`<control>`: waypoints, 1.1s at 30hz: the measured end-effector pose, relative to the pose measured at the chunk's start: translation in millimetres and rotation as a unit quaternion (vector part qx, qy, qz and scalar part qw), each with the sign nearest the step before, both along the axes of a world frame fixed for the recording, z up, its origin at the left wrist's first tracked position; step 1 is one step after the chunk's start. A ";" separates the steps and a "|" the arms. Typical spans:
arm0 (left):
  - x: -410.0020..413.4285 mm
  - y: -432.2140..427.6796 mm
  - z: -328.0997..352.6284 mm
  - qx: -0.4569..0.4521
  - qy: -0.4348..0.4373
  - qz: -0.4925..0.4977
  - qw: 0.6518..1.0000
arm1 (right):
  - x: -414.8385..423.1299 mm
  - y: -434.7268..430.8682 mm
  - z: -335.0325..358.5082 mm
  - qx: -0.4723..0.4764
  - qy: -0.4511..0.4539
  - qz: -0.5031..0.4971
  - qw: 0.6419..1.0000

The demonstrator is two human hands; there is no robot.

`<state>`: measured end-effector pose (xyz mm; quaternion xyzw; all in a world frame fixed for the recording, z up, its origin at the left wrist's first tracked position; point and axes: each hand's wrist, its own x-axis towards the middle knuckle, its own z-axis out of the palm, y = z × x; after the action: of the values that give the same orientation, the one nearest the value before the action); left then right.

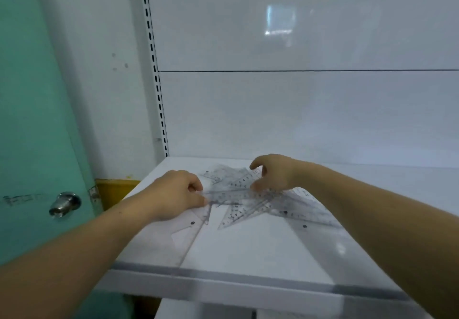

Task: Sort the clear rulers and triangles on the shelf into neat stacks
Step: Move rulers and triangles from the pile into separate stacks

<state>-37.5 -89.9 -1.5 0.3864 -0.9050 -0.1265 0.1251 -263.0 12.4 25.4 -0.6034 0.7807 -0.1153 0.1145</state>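
A loose pile of clear rulers and triangles lies crossed over one another on the white shelf. My left hand rests at the pile's left side, its thumb and fingers pinched on the end of a clear ruler that runs across the pile. My right hand hovers over the back of the pile with curled fingers; its thumb touches the same ruler near the middle. A clear triangle lies flat under my left wrist, nearer the front edge.
The shelf's white back panel rises behind the pile, with a slotted upright at its left. A teal door with a metal knob stands to the left. The shelf's front lip is grey.
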 end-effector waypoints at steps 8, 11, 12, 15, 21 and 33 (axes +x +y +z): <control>12.3 13.9 2.3 -0.021 -0.002 -0.068 0.997 | 36.9 34.2 -9.4 -0.201 -0.064 -0.097 0.973; 14.0 18.7 3.9 -0.021 0.006 -0.081 0.996 | 48.7 44.7 -17.7 -0.187 -0.034 -0.095 0.977; 14.4 18.9 4.4 -0.018 0.009 -0.085 0.996 | 51.4 46.9 -21.8 -0.172 -0.027 -0.095 0.980; 14.7 19.9 6.4 0.006 0.020 -0.081 0.996 | 53.8 50.3 -29.5 -0.145 -0.027 -0.102 0.984; 17.7 17.6 7.4 -0.025 -0.025 -0.080 0.996 | 49.3 54.3 -29.5 -0.195 -0.033 -0.136 0.971; 74.3 -4.8 15.3 0.017 -0.009 -0.067 0.998 | 63.7 38.4 -25.7 -0.135 -0.029 -0.132 0.982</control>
<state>36.8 -94.7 13.8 0.3282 -0.9276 -0.1465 0.1017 -199.3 50.9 -0.3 -0.5011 0.8273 -0.2508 0.0385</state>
